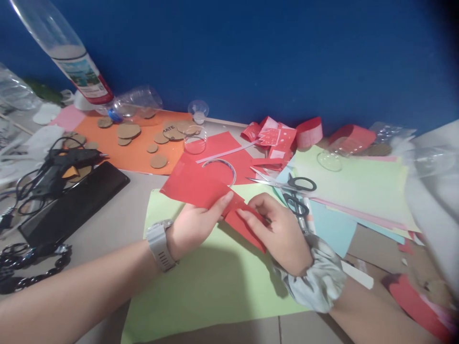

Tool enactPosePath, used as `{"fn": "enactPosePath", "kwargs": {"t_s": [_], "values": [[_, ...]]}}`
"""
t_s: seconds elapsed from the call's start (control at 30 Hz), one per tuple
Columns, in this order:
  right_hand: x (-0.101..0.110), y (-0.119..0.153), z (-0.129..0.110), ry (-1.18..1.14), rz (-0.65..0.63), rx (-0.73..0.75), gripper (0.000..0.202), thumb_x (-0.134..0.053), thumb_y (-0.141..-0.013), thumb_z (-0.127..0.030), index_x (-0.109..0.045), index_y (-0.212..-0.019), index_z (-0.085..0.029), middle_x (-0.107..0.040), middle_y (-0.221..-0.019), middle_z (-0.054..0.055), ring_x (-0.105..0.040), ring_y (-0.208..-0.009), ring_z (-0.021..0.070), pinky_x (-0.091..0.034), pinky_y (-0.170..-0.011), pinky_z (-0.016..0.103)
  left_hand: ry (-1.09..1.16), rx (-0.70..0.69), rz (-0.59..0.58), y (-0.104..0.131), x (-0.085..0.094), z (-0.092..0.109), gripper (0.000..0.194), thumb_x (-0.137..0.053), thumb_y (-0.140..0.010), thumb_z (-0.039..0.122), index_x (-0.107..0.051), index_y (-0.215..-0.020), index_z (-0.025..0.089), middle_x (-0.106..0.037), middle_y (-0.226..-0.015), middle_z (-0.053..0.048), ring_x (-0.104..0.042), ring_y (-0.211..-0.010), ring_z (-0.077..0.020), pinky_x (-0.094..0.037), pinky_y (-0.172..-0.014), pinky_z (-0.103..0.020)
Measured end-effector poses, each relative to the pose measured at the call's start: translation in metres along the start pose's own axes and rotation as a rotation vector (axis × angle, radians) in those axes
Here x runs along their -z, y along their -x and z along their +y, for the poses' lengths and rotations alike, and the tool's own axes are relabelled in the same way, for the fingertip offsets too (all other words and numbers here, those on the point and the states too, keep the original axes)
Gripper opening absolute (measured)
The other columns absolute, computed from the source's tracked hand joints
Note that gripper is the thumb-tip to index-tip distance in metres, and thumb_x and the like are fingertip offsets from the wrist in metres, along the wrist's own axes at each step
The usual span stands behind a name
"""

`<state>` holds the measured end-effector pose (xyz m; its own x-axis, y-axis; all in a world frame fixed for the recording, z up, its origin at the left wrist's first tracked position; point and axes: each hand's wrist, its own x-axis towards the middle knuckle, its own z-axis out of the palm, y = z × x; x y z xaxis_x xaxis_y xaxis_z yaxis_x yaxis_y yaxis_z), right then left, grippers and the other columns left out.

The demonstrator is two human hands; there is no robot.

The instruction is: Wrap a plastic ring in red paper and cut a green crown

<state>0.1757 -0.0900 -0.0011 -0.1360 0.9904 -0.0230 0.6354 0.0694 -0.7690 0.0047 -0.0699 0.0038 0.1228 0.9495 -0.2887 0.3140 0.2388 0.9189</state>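
Note:
Between my two hands is a piece of red paper [195, 186], held above a light green sheet [201, 286]. My left hand [197, 222] is closed on its middle, thumb on top and the other fingers underneath. At the paper's right end, my right hand [278, 229] pinches it between thumb and fingers; a narrower red part hangs below that thumb. Whether this part is folded or a separate piece I cannot tell. Scissors [287, 184] with black handles lie just beyond my right hand, blades apart. Another red sheet [229, 148] lies behind, with a thin pale strip on it.
At the left are a black phone [75, 203], a black glue gun [60, 167] and a beaded bracelet [36, 272]. Cardboard discs [129, 130] lie on orange paper [118, 157]. A tall bottle [79, 71] stands by the blue wall [251, 57]. Stacked coloured sheets [362, 186] are at right.

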Motion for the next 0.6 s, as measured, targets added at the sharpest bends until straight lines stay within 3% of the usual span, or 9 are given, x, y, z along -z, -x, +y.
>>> {"fn": "enactPosePath", "kwargs": {"t_s": [0.2, 0.43, 0.6], "values": [[0.000, -0.003, -0.001, -0.019, -0.028, -0.012, 0.028, -0.054, -0.089, -0.040, -0.044, -0.070, -0.022, -0.051, -0.057, -0.007, -0.046, -0.052, 0.0098, -0.035, -0.053, 0.023, -0.024, -0.111, 0.047, -0.001, -0.001, -0.007, 0.029, -0.052, -0.087, 0.047, -0.065, -0.085, 0.022, -0.071, -0.089, 0.000, -0.066, -0.086, -0.0177, -0.051, -0.076, -0.025], [0.003, -0.006, 0.001, -0.081, -0.072, -0.086, 0.034, -0.053, -0.089, -0.045, -0.039, -0.069, -0.022, -0.045, -0.056, -0.008, -0.041, -0.051, 0.0092, -0.033, -0.051, 0.022, -0.015, -0.066, 0.059, 0.000, -0.003, -0.012, 0.030, -0.052, -0.086, 0.049, -0.065, -0.083, 0.022, -0.071, -0.087, 0.000, -0.066, -0.086, -0.0181, -0.053, -0.073, -0.024], [0.003, -0.008, 0.002, -0.106, -0.096, -0.099, 0.036, -0.052, -0.089, -0.047, -0.040, -0.067, -0.021, -0.042, -0.056, -0.008, -0.040, -0.052, 0.0094, -0.031, -0.051, 0.023, -0.021, -0.055, 0.079, 0.000, -0.002, -0.008, 0.030, -0.054, -0.085, 0.050, -0.068, -0.090, 0.024, -0.072, -0.100, 0.000, -0.065, -0.099, -0.0203, -0.049, -0.089, -0.028]]}}
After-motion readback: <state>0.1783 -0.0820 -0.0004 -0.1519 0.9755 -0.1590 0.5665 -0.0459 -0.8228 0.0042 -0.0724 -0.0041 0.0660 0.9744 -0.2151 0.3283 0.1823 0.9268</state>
